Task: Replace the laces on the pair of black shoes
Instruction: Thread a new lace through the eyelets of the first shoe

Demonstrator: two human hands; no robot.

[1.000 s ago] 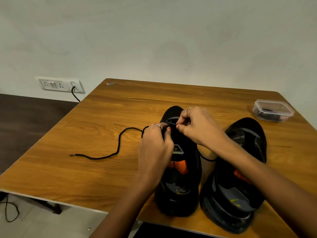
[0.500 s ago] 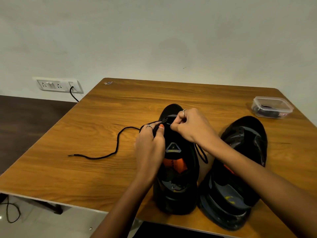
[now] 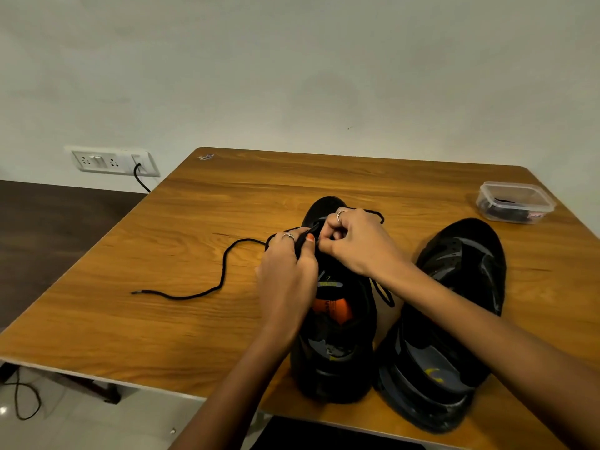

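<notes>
Your left hand (image 3: 287,277) pinches the black lace (image 3: 224,274) over the toe end of the left shoe (image 3: 337,323), finger and thumb curled tight on it, and your right hand (image 3: 357,245) is curled in close on the other side of the same spot, fingertips bunched together on what looks like the lace or the eyelet edge; exactly what they hold is hidden behind your knuckles. The shoe stands on the table (image 3: 194,319) near its front edge, and the rest of the lace trails away from the shoe toward the table's left side, ending in a free tip. The likeliest trouble is that loose tail: pull hard through an eyelet and it may run short on one side, leaving uneven ends. A short loop of lace also lies between this shoe and the right shoe (image 3: 454,319), where your right wrist could snag it and tug the threading loose. With both hands lifting at the toe, the shoe may tip or slide off the near edge. The black lace on black fabric makes a skipped eyelet easy to miss. The plastic box (image 3: 516,203) sits well clear beyond the right shoe.
</notes>
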